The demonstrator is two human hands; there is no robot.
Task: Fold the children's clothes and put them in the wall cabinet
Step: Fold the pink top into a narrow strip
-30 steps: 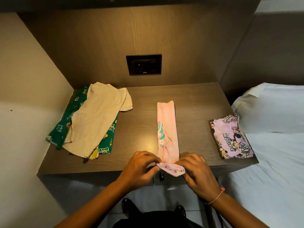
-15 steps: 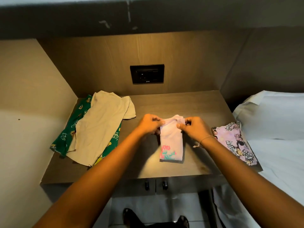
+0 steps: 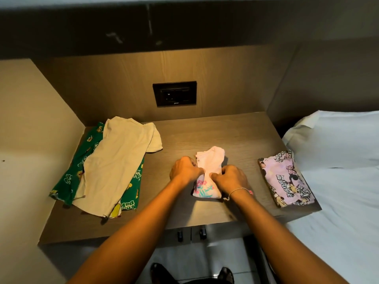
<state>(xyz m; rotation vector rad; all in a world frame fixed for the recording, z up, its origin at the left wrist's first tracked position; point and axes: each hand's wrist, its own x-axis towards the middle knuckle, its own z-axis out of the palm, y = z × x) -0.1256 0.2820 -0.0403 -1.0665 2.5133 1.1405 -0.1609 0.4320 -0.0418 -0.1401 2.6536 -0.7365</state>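
small pale pink folded garment with a flower print [image 3: 208, 175] is lying mid-counter, long axis running away from the person | left hand [image 3: 185, 171] and right hand [image 3: 231, 177] are pinching it closed at its middle from either side — equally near | wooden counter [image 3: 215, 130] is carrying it; remaining fold likely goes lengthwise.
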